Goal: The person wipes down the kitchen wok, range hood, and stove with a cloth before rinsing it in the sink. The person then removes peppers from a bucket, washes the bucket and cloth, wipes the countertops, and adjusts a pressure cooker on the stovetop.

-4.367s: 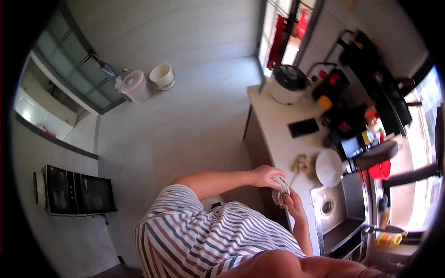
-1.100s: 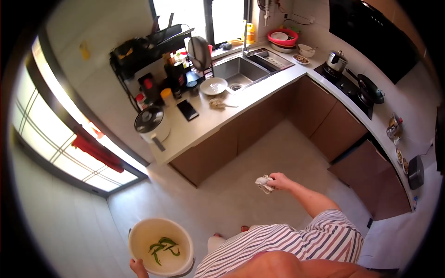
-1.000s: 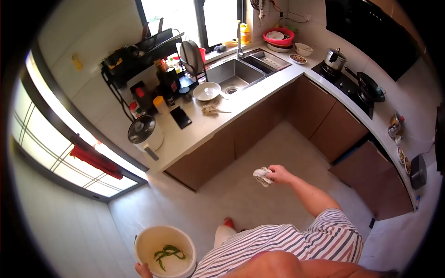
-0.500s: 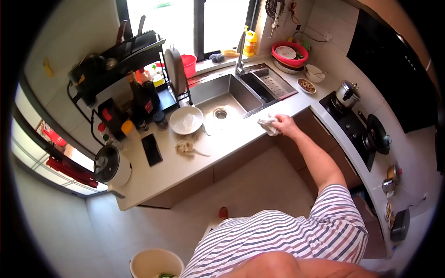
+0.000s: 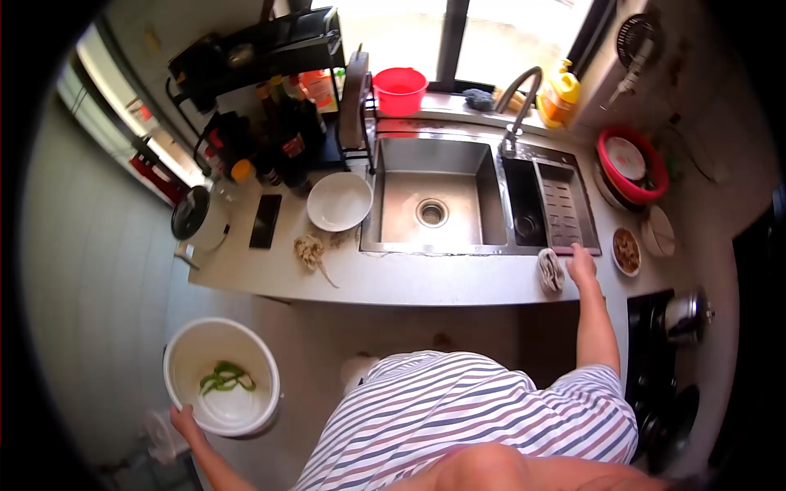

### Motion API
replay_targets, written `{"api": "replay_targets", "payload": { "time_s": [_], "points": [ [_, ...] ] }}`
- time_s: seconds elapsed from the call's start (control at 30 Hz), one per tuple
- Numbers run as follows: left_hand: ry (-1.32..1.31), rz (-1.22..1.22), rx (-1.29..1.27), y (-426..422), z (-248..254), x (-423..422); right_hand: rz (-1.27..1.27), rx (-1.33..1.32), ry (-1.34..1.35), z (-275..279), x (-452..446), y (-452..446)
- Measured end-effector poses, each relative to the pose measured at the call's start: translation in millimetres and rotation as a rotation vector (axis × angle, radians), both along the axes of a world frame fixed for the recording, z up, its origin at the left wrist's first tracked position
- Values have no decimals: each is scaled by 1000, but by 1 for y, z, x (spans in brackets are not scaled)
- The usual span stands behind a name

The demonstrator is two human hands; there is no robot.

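Observation:
At the lower left, my left hand [image 5: 185,421] grips the rim of a white bucket [image 5: 264,348] with green vegetable scraps [image 5: 225,378] inside. On the right, my right hand [image 5: 582,263] is over the counter by the front edge of the sink's drainboard, its fingers stretched forward and apart from the cloth. A crumpled pale cloth [image 5: 551,271] lies on the counter just left of it. Further left stand a white bowl [image 5: 340,201] and, near it, a frayed tan bundle with a trailing end [image 5: 310,252].
A steel sink [image 5: 434,176] with a tap [image 5: 511,135] sits under the window. Right of it are a red basin [image 5: 612,176], a bowl of brown food [image 5: 626,250] and a pot [image 5: 686,317] on the stove. Left are a phone [image 5: 265,221], a cooker [image 5: 201,219] and a black rack [image 5: 262,61].
My right hand has let go of the cloth, which now lies on the counter. My left hand has come into view on the bucket. The bucket appears higher in view, and the camera view has turned.

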State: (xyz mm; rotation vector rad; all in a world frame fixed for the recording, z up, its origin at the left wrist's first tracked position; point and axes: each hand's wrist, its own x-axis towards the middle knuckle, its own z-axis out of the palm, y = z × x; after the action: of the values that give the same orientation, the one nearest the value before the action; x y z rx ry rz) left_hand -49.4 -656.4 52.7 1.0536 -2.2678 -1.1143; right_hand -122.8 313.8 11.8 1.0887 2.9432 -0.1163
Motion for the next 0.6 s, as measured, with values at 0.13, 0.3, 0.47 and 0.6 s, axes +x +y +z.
{"api": "replay_targets", "payload": {
  "time_s": [0.13, 0.3, 0.47, 0.6],
  "points": [
    [144, -17, 81, 102, 93, 4, 409, -299, 322, 59, -67, -15],
    [102, -158, 33, 196, 167, -9, 933, -957, 402, 90, -131, -164],
    [98, -164, -40, 275, 205, -24, 1657, -1001, 238, 181, -108, -344],
    [150, -273, -59, 330, 223, -38, 1903, -598, -79, 158, -112, -461]
  ]
}}
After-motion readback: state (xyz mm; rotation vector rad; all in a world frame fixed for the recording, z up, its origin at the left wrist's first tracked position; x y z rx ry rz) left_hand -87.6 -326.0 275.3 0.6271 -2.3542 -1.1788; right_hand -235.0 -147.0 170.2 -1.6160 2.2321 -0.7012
